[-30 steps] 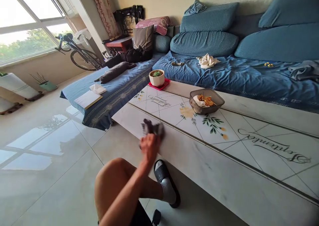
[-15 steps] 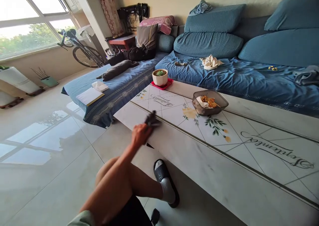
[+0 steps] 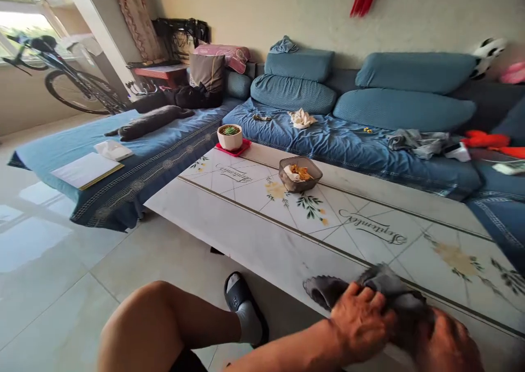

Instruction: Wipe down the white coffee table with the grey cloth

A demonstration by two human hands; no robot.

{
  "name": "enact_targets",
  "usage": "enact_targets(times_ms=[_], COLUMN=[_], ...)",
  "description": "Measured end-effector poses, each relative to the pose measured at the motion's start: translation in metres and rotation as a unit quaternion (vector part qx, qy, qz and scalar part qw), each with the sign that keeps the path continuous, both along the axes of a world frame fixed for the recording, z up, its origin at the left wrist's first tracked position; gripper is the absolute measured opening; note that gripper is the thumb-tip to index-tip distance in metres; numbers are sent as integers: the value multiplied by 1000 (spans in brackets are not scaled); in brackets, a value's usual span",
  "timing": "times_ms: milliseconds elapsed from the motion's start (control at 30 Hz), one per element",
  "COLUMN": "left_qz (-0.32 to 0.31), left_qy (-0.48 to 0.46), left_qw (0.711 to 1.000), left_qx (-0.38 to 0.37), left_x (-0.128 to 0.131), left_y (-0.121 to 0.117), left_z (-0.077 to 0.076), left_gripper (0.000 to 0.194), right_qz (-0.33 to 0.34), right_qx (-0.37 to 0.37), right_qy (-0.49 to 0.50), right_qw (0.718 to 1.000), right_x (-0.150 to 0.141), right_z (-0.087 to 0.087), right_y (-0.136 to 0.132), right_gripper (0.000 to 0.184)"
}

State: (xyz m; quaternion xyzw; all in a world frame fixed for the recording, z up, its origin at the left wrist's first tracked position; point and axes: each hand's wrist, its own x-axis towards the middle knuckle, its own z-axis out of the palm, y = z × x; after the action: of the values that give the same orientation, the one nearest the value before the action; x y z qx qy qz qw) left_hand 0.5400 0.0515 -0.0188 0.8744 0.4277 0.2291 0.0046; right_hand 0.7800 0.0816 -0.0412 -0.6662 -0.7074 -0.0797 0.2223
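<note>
A dark grey cloth point(image 3: 383, 283) lies bunched near the front edge of the coffee table point(image 3: 262, 232), one scalloped end spread out to the left. My left hand point(image 3: 361, 318) is closed on the cloth, knuckles up, with its fingertips hidden in the folds. Just right of it, my right hand point(image 3: 448, 340) also grips the bunched fabric; its fingers are partly blurred. Farther back on the tabletop stands a grey translucent bin point(image 3: 301, 181) holding crumpled tissue and orange-brown scraps.
A white pot point(image 3: 230, 138) with a small green plant sits on a red tray point(image 3: 246, 147) at the table's far left corner. Beyond runs a blue-covered sofa point(image 3: 197, 142), bearing a notebook point(image 3: 84, 168), a grey cat-like shape point(image 3: 153, 121) and clothes. My slippered foot point(image 3: 245, 301) is below the table edge.
My left hand has moved from the table's left end to the near right with the cloth. My right hand has come into view on it. The view has turned right.
</note>
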Motion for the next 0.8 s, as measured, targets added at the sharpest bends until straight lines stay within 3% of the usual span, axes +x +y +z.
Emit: enact_targets(times_ms=[33, 100, 167, 200, 300, 367, 400, 467, 533, 600, 700, 767, 800], left_qz=[3, 37, 115, 186, 430, 535, 565, 571, 512, 398, 197, 63, 14], left_qy=[2, -16, -41, -43, -6, 13, 21, 39, 52, 47, 19, -21, -36], left_qw=[1000, 999, 991, 979, 897, 835, 813, 808, 851, 913, 977, 993, 992], left_qx=[10, -14, -56, -71, -104, -130, -140, -138, -105, -71, -78, -102, -116], left_x=[-4, -54, -149, -205, -366, -429, -440, -419, -348, -249, -101, -41, -30], left_y=[-1, -3, -3, -1, 16, 37, 48, 68, 79, 76, 48, 25, 14], left_z=[-4, -12, -18, -18, -2, 12, 17, 18, 9, -5, -15, -11, -9], left_gripper=[36, 42, 54, 57, 61, 67, 68, 69, 67, 66, 69, 72, 73], right_qz=[-5, -8, -9, -8, 5, 14, 18, 30, 41, 40, 20, 16, 17], right_qx=[8, 24, 35, 40, 55, 67, 74, 92, 102, 102, 94, 89, 86], right_qy=[-9, -15, -8, -4, 1, -4, -7, -13, -15, -13, -6, 5, 11], right_qw=[1000, 1000, 999, 999, 998, 998, 997, 995, 994, 994, 995, 996, 996], right_x=[-1, -6, -10, -12, -16, -17, -17, -17, -17, -17, -16, -14, -13], right_z=[0, 0, 0, 0, -2, -3, -3, -5, -5, -5, -6, -6, -7], right_y=[-2, -6, -8, -8, -7, -6, -6, -5, -5, -5, -5, -6, -6], right_gripper=[37, 38, 38, 38, 36, 35, 34, 33, 30, 29, 29, 30, 31])
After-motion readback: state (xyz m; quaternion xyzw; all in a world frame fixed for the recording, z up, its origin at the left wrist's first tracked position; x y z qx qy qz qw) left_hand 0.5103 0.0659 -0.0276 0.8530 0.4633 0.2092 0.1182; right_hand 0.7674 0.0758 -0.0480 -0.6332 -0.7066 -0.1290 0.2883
